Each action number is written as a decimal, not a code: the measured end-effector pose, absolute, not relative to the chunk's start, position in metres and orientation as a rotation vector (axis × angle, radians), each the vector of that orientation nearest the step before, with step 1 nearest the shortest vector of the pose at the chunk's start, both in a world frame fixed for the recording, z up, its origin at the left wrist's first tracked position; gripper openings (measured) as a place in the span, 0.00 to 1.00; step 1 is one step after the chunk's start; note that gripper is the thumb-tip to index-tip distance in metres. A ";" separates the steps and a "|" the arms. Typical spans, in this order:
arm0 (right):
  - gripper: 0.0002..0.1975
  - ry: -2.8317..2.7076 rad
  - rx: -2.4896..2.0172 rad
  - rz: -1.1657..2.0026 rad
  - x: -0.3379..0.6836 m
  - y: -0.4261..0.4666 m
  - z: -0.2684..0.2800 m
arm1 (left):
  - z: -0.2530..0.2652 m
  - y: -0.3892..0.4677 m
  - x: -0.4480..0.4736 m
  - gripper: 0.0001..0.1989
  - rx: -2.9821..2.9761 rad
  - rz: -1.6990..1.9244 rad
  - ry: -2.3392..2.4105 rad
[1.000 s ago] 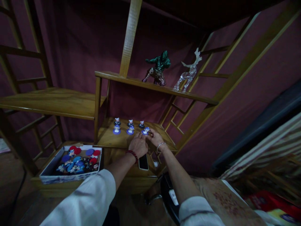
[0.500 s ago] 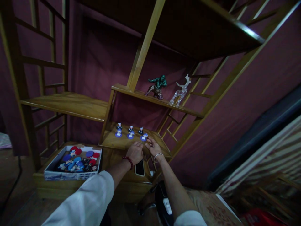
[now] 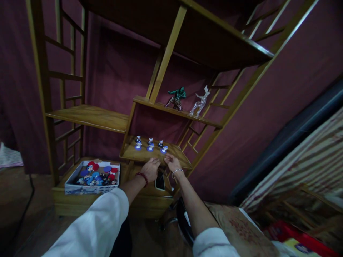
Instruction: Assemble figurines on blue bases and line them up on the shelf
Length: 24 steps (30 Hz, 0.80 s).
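Note:
My left hand [image 3: 150, 169] hovers at the front edge of the low shelf [image 3: 139, 154], fingers loosely bent and nothing visible in them. Just below the front right figurine [image 3: 164, 150] is my right hand [image 3: 173, 163], its fingers slightly curled and apart, with no object seen in it. Two rows of small figurines stand upright on this shelf. The front ones, such as the left one [image 3: 138, 145] and the middle one [image 3: 150, 147], have purple-blue bases; the back ones, such as the dark-based figurine [image 3: 160, 143], are darker.
A shallow box [image 3: 92, 190] of jumbled figurines and coloured discs sits at left. Below my hands lies a phone [image 3: 160, 180]. On the shelf above stand a green-and-brown crouching figure [image 3: 178, 97] and a clear deer [image 3: 199, 102]. A wooden post [image 3: 167, 53] rises between compartments.
My right hand has drawn slightly back from the front right figurine. The view has shifted, bringing the box and shelves farther right and up. The figurines keep their two rows.

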State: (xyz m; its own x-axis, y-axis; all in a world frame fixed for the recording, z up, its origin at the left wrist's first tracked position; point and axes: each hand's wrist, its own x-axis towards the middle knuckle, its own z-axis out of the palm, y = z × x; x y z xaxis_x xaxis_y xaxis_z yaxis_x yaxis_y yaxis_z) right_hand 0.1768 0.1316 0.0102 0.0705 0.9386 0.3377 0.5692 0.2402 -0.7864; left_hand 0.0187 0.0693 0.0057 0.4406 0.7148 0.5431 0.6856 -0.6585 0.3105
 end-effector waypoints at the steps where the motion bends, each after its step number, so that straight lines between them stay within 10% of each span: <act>1: 0.14 -1.608 -1.451 0.504 0.175 0.130 0.012 | 0.008 0.067 0.017 0.24 2.634 1.007 1.282; 24: 0.25 -1.684 -1.543 0.337 0.102 0.166 0.013 | 0.016 0.095 -0.066 0.18 2.074 1.228 2.076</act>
